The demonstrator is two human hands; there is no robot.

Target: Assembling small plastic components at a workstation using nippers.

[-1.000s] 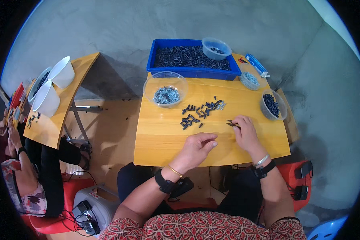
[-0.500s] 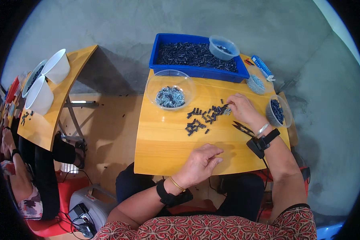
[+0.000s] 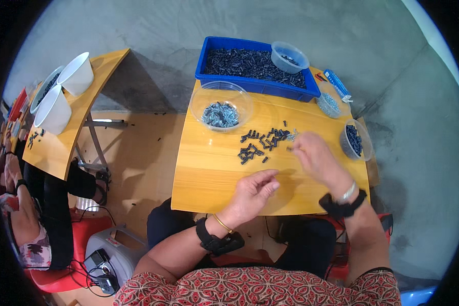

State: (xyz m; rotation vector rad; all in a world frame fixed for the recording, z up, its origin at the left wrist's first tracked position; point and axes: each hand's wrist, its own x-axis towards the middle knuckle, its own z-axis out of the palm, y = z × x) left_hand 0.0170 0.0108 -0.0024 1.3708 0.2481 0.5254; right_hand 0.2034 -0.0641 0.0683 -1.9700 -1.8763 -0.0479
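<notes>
My right hand (image 3: pixel 315 157) is over the table's right half, smeared by motion. Its finger and thumb pinch a small black cylindrical piece (image 3: pixel 289 149). Beside it is a loose scatter of black pieces (image 3: pixel 273 138) with a few small clear or silvery bits (image 3: pixel 292 135). My left hand (image 3: pixel 255 193) hovers at the table's near side, thumb and forefinger slightly apart, nothing seen between them. A clear round bowl (image 3: pixel 195 104) to the left of the scatter holds a heap of mixed silvery and black pieces (image 3: pixel 220 115).
A blue tray (image 3: pixel 260 86) of black pieces stands at the back, a small clear bowl (image 3: pixel 289 46) on it. Small tubs (image 3: pixel 329 106) (image 3: pixel 356 142) line the right side, near a blue-white box (image 3: pixel 336 84). At left, another table (image 3: pixel 89 115) carries white tubs (image 3: pixel 53 115); a person sits there.
My right hand has pulled back from the scatter toward me with a black piece. The black snips seen beside it before are now hidden. My left hand has shifted slightly up and left.
</notes>
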